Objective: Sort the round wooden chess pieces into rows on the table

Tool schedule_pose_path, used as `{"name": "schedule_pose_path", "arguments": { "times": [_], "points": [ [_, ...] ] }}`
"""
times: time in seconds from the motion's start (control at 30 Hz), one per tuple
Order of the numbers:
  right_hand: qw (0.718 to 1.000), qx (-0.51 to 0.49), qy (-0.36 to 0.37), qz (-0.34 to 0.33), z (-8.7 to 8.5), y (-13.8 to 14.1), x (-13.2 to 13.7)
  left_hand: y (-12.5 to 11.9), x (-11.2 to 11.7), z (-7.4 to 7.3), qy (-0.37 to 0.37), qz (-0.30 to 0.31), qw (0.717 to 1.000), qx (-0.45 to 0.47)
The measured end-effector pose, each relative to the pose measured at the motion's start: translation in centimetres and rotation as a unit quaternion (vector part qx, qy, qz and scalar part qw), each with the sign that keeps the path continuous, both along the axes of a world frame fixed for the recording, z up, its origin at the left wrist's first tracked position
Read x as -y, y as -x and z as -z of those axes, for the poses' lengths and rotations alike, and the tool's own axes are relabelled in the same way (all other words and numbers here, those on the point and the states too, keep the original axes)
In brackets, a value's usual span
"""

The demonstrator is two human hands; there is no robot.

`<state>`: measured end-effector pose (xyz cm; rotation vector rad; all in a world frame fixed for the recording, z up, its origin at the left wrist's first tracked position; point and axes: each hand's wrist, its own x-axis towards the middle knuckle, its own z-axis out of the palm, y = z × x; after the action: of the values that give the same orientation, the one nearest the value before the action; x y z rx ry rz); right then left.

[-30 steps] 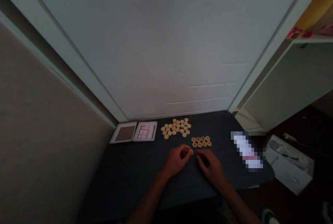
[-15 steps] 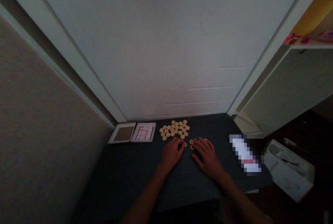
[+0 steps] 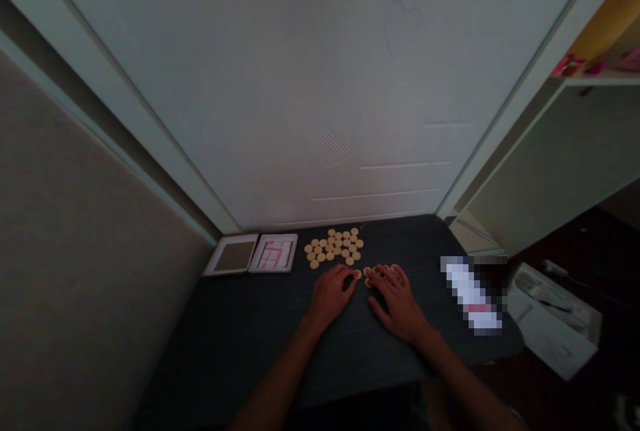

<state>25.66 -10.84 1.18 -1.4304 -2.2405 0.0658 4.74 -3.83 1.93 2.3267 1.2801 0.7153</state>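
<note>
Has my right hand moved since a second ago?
Yes. The right hand slid forward toward the big disc cluster, now covering the marked discs.

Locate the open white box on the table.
Head view: the open white box lies back left on the table, beside the cluster of round pieces.
</note>
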Motion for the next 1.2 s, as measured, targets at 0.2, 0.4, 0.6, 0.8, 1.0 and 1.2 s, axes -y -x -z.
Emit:
{"name": "schedule_pose_path", "arguments": {
  "times": [0.2, 0.4, 0.6, 0.8, 1.0, 1.2],
  "points": [
    [1.000, -0.020, -0.014, -0.007, 0.1, -0.1, -0.1, -0.3, 0.0, 0.1, 0.007, -0.009, 1.000, 0.000],
    [1.000, -0.027, -0.014, -0.004, 0.1, -0.1, -0.1, -0.5, 0.0, 0.0, 0.011, -0.014, 1.000, 0.007],
    [0.998, -0.048, -0.027, 0.014, 0.5, -0.2, -0.1, -0.5, 0.1, -0.3, 0.029, -0.003, 0.999, 0.017],
    [0.994, -0.078, -0.068, 0.039, 1.2, -0.5, -0.1, 2.2, -0.7, -0.1, -0.036, -0.059, 0.997, 0.024],
    [0.992, -0.088, -0.076, 0.041, 1.4, -0.6, -0.1, 6.0, -2.0, 0.7, -0.117, -0.129, 0.984, -0.027],
    [0.991, -0.094, -0.085, 0.042, 1.4, -0.6, 0.0, 7.2, -1.1, 2.8, -0.127, -0.154, 0.979, -0.048]
  ]
}}
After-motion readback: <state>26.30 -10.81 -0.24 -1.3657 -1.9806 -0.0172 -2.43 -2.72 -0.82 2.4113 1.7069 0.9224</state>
